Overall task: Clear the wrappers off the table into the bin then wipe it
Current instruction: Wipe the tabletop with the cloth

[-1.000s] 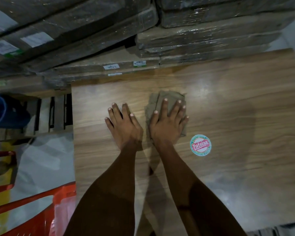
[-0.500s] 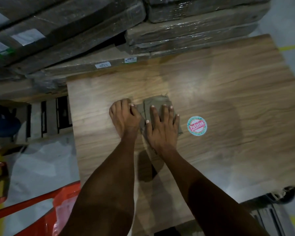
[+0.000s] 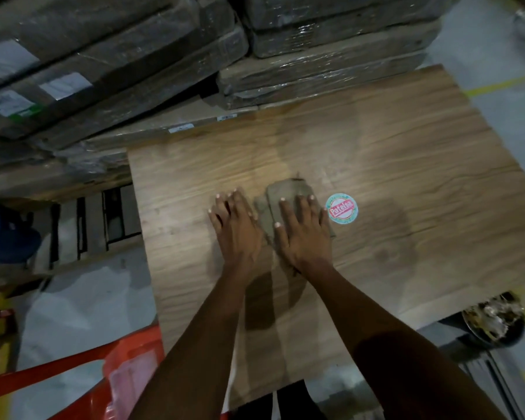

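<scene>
Hands flat on the table, fingers straight: right hand atop the cloth, left hand beside it.

- cloth lies on the table, mid-surface
- right hand flat on top of the cloth
- left hand flat on the table, just left of the cloth
- round sticker on the table, just right of the cloth
- wrapped boxes stacked behind the table's far edge
- bin past the table's near-right corner, partly under it
- chair at near left, beside the table
</scene>
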### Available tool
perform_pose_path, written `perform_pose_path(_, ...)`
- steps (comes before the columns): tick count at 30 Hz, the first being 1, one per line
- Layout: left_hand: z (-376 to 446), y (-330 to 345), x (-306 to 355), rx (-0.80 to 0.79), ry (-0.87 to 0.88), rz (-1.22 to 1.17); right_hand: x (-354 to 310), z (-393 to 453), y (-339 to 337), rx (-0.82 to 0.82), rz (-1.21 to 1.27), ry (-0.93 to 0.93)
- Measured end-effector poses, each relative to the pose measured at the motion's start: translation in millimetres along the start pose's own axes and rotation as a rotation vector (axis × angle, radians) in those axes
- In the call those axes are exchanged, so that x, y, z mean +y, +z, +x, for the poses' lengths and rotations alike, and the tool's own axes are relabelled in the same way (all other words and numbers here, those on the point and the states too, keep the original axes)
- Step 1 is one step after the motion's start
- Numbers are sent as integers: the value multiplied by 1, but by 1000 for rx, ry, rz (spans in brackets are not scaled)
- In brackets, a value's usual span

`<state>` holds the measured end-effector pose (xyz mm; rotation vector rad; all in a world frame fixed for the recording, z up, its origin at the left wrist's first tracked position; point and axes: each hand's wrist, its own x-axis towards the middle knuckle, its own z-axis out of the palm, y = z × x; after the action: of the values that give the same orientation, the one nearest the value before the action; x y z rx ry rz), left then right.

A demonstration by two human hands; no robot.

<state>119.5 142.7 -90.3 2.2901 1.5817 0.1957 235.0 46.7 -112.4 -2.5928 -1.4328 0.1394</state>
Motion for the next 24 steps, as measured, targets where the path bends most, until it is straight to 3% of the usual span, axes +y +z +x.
perform_pose_path(2, -33, 10, 9, 3, -34, -28, -2, -9, 1, 27, 27, 233)
perform_pose_path(4, -61, 25, 11, -8, -45, -18, -14, -18, 5, 32, 44, 335)
perform_pose_path(10, -74, 38, 12, 38, -44, 100, 16, -44, 1, 16, -4, 44)
perform_pose_path(15, -75, 40, 11, 70, -22, 66, 7, -62, 3, 23, 49, 514)
perform_pose_path(17, -77, 40, 9, 86, -25, 63, 7, -72, 5, 3, 34, 418)
perform_pose_path(21, -77, 39, 11, 96, -22, 57, 36, -88, -3, -37, -31, 57)
perform_pose_path(22, -76, 40, 11, 104, -22, 55, 41, -89, -3, -43, -32, 60)
perform_pose_path(24, -77, 42, 11, 122, -22, 57, 42, -87, -4, -18, -9, 241)
